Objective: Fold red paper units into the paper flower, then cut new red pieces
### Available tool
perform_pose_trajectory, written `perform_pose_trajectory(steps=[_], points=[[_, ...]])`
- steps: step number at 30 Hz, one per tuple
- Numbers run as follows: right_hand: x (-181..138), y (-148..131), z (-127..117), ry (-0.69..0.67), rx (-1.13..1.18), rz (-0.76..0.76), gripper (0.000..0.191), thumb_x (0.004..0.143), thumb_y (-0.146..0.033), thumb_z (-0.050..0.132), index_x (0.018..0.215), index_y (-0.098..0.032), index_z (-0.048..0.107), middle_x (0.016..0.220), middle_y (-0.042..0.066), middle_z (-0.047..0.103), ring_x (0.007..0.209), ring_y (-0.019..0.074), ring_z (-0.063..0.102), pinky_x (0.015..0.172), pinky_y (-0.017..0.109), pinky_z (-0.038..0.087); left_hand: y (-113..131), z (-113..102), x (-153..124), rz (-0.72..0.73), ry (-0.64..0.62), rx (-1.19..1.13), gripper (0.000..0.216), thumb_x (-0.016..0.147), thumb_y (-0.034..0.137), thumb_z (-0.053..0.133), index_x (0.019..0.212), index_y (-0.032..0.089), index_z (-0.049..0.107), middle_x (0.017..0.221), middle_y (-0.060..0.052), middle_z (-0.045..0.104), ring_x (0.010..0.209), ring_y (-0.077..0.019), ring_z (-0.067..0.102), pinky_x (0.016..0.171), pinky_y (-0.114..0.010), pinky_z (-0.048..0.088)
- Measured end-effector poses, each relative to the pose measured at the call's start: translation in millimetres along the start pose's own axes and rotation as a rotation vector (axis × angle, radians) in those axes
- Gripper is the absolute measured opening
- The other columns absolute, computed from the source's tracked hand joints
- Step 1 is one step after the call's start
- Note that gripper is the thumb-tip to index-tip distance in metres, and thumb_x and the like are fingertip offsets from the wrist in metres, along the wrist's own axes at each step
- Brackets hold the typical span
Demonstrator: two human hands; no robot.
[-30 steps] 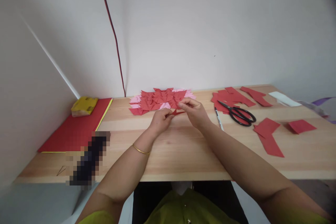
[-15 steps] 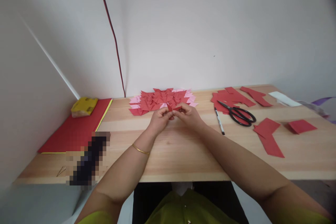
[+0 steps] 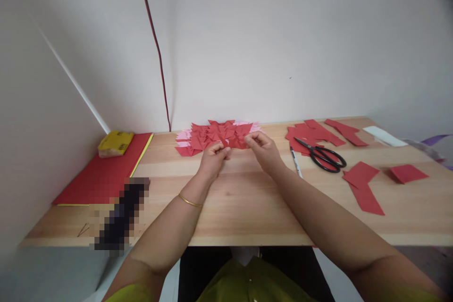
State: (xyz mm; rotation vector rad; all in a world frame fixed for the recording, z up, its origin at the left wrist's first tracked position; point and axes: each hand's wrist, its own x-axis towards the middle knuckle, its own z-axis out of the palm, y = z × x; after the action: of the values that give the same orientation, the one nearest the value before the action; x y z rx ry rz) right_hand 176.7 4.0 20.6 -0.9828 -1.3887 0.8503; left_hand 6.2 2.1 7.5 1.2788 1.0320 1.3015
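Note:
Just in front of a pile of folded red and pink paper pieces [image 3: 221, 131], my left hand [image 3: 213, 158] pinches a small folded red paper [image 3: 225, 143] between thumb and fingers. My right hand [image 3: 264, 150] is a little to the right, its thumb and fingertips pressed together. Red paper shows between the two hands, but it blends with the pile behind. Whether my right fingertips grip this paper or something tiny cannot be made out.
To the right lie black-handled scissors [image 3: 326, 158], a marker pen [image 3: 296, 161], red paper offcuts [image 3: 316, 131], cut red pieces [image 3: 363, 186], a red square [image 3: 408, 173] and a white strip [image 3: 385, 136]. At left, a yellow packet [image 3: 116, 144] rests on red sheets [image 3: 95, 177].
My hands were together on the small red paper. Now my right hand has drawn away to the right, leaving a gap, while my left hand stays nearly in place.

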Motion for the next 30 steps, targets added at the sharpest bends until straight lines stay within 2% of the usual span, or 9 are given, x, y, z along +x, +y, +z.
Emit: perform_pose_trajectory(steps=[4, 6, 10, 16, 21, 26, 30], points=[[-7, 8, 11, -0.307, -0.044, 0.059, 0.023, 0.077, -0.04, 0.062, 0.085, -0.018, 0.061, 0.079, 0.003, 0.064, 0.071, 0.0145, 0.056, 0.065, 0.027, 0.044, -2, 1, 0, -0.05, -0.005, -0.141, 0.024, 0.066, 0.032, 0.072, 0.063, 0.015, 0.055, 0.056, 0.005, 0.051, 0.055, -0.0077, 0.047, 0.059, -0.022, 0.039], [-10, 13, 14, -0.363, -0.095, 0.044, 0.02, 0.078, -0.038, 0.06, 0.083, -0.018, 0.062, 0.078, 0.003, 0.065, 0.07, 0.0142, 0.056, 0.064, 0.026, 0.043, -4, 2, -1, -0.058, -0.023, -0.17, 0.024, 0.065, 0.03, 0.073, 0.064, 0.015, 0.055, 0.057, 0.004, 0.053, 0.056, -0.0075, 0.049, 0.059, -0.022, 0.039], [-12, 15, 16, -0.359, -0.188, -0.007, 0.018, 0.081, -0.034, 0.057, 0.075, -0.018, 0.063, 0.069, 0.0, 0.063, 0.061, 0.0117, 0.051, 0.058, 0.024, 0.039, -5, 4, -3, -0.085, -0.054, -0.203, 0.024, 0.064, 0.029, 0.074, 0.064, 0.015, 0.055, 0.058, 0.004, 0.054, 0.056, -0.0072, 0.049, 0.058, -0.022, 0.039], [-12, 15, 16, -0.378, -0.18, -0.029, 0.016, 0.079, -0.031, 0.057, 0.072, -0.017, 0.061, 0.065, -0.001, 0.058, 0.058, 0.0106, 0.048, 0.055, 0.023, 0.036, -4, 6, -4, -0.075, -0.03, -0.184, 0.024, 0.065, 0.031, 0.074, 0.063, 0.014, 0.056, 0.056, 0.003, 0.053, 0.056, -0.0078, 0.049, 0.058, -0.023, 0.038], [-14, 15, 18, -0.402, -0.148, -0.005, 0.021, 0.081, -0.037, 0.056, 0.074, -0.017, 0.059, 0.064, -0.002, 0.053, 0.058, 0.0102, 0.045, 0.055, 0.023, 0.035, -2, 7, -4, -0.057, 0.02, -0.244, 0.024, 0.061, 0.028, 0.076, 0.062, 0.014, 0.056, 0.059, 0.003, 0.056, 0.058, -0.0087, 0.051, 0.061, -0.024, 0.04], [-14, 10, 17, -0.365, -0.123, 0.026, 0.024, 0.08, -0.04, 0.059, 0.071, -0.017, 0.06, 0.064, -0.002, 0.055, 0.059, 0.0109, 0.047, 0.056, 0.023, 0.036, -2, 8, -5, -0.093, -0.015, -0.276, 0.023, 0.061, 0.027, 0.076, 0.062, 0.014, 0.057, 0.057, 0.004, 0.054, 0.056, -0.0081, 0.049, 0.06, -0.024, 0.04], [-14, 7, 16, -0.419, -0.079, 0.039, 0.027, 0.082, -0.042, 0.056, 0.074, -0.017, 0.061, 0.065, -0.002, 0.055, 0.06, 0.0109, 0.047, 0.056, 0.023, 0.037, 2, 10, -6, -0.106, -0.032, -0.32, 0.022, 0.06, 0.026, 0.077, 0.063, 0.014, 0.058, 0.058, 0.003, 0.056, 0.057, -0.0092, 0.052, 0.062, -0.026, 0.042]])
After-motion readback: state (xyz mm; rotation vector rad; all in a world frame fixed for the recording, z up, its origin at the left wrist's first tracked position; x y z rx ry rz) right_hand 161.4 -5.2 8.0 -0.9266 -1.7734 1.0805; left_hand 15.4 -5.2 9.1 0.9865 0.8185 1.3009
